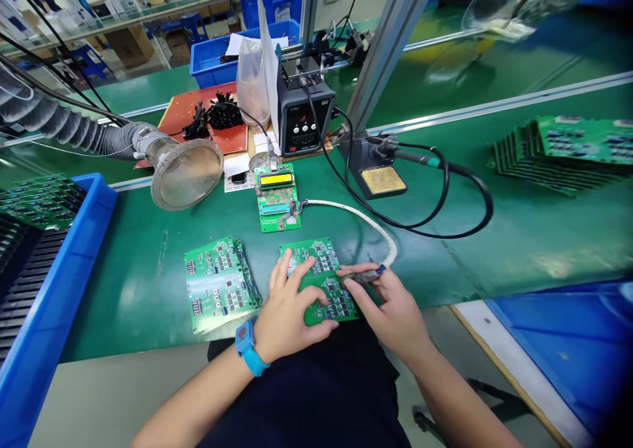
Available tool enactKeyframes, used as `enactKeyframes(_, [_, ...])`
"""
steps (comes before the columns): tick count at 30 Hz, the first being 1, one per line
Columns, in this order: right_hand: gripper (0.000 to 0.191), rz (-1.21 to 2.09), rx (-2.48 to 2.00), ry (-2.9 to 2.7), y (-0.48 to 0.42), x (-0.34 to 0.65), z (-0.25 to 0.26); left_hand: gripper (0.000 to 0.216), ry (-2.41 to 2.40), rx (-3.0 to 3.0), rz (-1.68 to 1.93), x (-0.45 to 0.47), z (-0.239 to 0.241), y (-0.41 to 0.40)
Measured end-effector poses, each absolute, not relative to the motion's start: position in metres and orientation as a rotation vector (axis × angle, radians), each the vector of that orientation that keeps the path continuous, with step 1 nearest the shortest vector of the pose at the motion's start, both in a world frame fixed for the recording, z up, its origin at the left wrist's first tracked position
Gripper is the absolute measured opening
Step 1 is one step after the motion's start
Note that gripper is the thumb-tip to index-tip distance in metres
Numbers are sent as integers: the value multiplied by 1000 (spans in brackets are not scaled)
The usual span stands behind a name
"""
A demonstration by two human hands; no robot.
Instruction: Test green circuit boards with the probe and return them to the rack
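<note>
A green circuit board point(327, 309) lies at the bench's front edge. My left hand point(289, 309), wearing a blue wrist strap point(250, 348), rests on it with fingers spread and thumb near its front edge. Pinched in my right hand point(390, 309) is a dark wrapped probe point(363, 276), its tip against or just above the board's right side; I cannot tell which. A white sleeved cable point(363, 215) runs from the probe to a small programmer board point(277, 197) with a lit yellow display. Left of my left hand sits a stack of similar circuit boards point(217, 286).
A soldering station point(304, 121) and iron stand point(376, 171) are behind, black cable looping right. A fume extraction hood point(188, 174) hangs at left above the bench. A blue bin point(82, 256) holds boards at far left; more upright boards point(558, 151) stand at right.
</note>
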State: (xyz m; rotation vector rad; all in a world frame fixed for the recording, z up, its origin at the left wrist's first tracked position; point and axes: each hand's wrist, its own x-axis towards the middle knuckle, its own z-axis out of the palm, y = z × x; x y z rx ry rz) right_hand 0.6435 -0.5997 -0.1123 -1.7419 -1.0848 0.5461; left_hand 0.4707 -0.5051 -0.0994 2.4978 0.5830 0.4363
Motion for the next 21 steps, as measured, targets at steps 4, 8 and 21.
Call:
enactKeyframes(4, [14,510,-1754,-1106,-601,642,-112,25,585,2501,442,470,-99,-505])
enactKeyframes(8, [13,448,-1774,-1157,-601,642,-109,26,589,2494,431,472,-99,-504])
enactKeyframes(21, [4,332,-1728,-1194,-595,640,-111,25,604,2531,392,472,-96,-506])
